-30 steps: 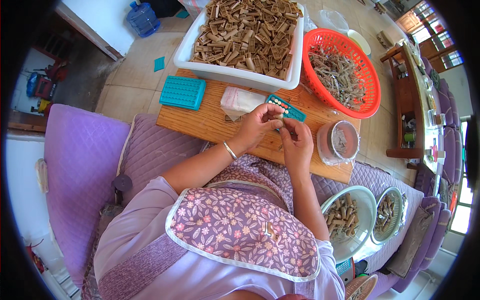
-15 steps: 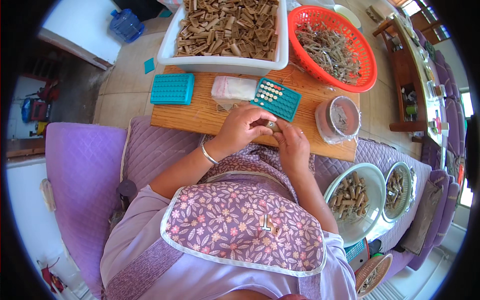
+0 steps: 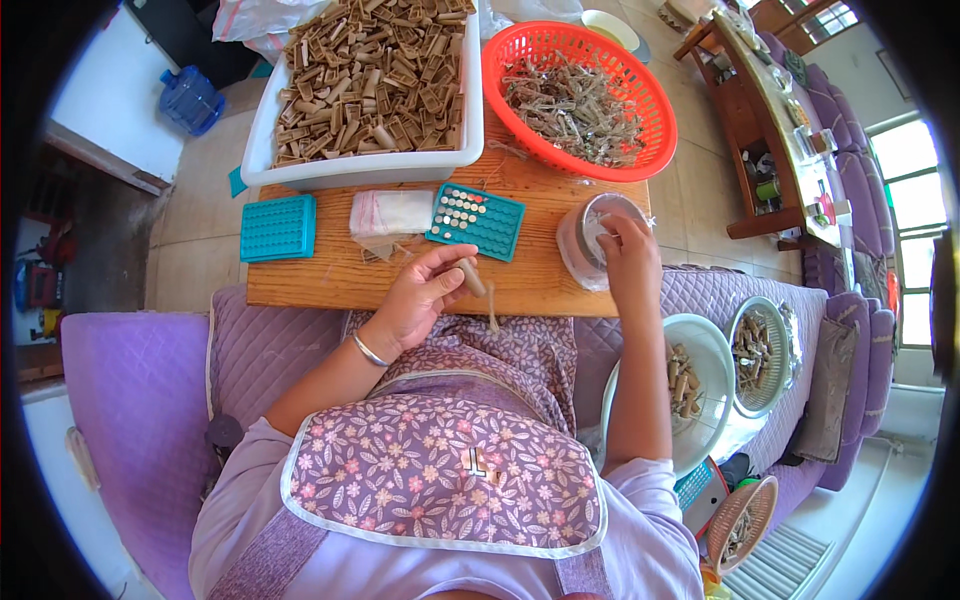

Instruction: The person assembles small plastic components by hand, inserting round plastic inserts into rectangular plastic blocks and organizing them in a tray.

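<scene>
My left hand (image 3: 415,300) holds a short brown tube-like piece (image 3: 472,278) between thumb and fingers, just past the table's near edge. Pale strands (image 3: 492,315) hang from the piece. Over the rim of a round plastic-lined tub (image 3: 578,245), my right hand (image 3: 632,262) reaches in with bent, spread fingers. I see nothing held in it, though its fingertips are partly hidden. Between the hands and the far bin lies a teal tray (image 3: 500,236) with small round pale discs in part of its hollows. Beside it is a folded white cloth or pad (image 3: 390,212).
A white bin (image 3: 330,172) heaped with brown trough-shaped pieces and a red basket (image 3: 660,135) of tangled strands stand at the back. Another teal tray (image 3: 278,230) is at the left. On the right seat are a pale green basin (image 3: 715,440) and a basket (image 3: 775,392).
My hands were together at the brown piece. My right hand has let go and moved right to the tub, while my left keeps the piece. The whole view has shifted.
</scene>
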A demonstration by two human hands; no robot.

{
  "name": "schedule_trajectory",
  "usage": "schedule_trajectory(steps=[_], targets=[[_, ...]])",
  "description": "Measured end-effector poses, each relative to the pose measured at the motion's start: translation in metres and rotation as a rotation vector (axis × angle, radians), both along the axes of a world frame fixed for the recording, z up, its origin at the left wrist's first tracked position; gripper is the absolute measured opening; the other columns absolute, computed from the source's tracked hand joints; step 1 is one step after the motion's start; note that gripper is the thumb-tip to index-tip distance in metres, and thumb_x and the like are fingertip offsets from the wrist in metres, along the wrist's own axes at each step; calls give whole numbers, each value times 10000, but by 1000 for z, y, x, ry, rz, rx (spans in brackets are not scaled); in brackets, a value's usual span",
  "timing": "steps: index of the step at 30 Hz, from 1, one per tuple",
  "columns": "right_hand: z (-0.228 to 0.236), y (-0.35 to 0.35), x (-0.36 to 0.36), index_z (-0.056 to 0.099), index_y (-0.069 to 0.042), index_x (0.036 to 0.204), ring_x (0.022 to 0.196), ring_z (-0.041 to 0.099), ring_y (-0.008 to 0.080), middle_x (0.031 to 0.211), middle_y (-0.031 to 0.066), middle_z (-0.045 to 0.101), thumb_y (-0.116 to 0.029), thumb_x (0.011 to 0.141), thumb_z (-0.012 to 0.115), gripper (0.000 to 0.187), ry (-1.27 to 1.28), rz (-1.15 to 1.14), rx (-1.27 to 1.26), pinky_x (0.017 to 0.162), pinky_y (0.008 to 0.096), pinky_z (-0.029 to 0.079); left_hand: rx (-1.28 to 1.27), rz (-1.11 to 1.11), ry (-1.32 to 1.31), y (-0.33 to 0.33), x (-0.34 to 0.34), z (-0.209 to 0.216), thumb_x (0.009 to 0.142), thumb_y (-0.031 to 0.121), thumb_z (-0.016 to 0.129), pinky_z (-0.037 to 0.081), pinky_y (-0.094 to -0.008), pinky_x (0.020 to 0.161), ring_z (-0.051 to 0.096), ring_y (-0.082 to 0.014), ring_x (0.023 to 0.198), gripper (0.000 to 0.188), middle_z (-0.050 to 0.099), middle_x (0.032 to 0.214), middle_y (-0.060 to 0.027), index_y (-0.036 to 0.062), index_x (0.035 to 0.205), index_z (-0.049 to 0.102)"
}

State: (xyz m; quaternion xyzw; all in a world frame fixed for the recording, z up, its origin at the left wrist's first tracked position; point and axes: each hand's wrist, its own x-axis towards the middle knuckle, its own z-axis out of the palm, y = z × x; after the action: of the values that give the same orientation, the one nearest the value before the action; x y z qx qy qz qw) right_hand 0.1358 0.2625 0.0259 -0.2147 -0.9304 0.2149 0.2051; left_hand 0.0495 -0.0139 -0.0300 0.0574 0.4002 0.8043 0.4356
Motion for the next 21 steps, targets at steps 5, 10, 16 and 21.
schedule_trajectory(steps=[5,10,16,21], targets=[[-30,44,-27,671,-38,992,879,637,354,895,202,661,7,742,593,265,-250,134,62,770,431,497,48,-7,-88,3,5,-3,937,103,568,489,-305,918,571,-140,1031,279,577,1123,-29,79,1214,560],[-31,43,-43,684,-76,982,909,626,373,929,220,653,-41,757,569,255,-489,64,122,793,455,485,64,-13,-134,-3,6,-9,937,106,565,486,-308,915,567,-133,1023,262,580,1110,-23,81,1197,571],[-22,43,-35,684,-52,930,859,628,380,883,214,653,-58,754,592,199,-438,72,145,750,460,490,69,-33,-178,-4,6,-14,932,104,569,494,-307,907,572,-133,1019,270,586,1105,-24,77,1201,571],[7,23,-12,657,-31,896,843,628,367,876,202,653,-92,782,610,138,-293,-45,51,727,449,482,132,-74,-190,-6,8,-14,931,88,562,499,-300,906,583,-136,1018,269,598,1106,-28,69,1199,580]])
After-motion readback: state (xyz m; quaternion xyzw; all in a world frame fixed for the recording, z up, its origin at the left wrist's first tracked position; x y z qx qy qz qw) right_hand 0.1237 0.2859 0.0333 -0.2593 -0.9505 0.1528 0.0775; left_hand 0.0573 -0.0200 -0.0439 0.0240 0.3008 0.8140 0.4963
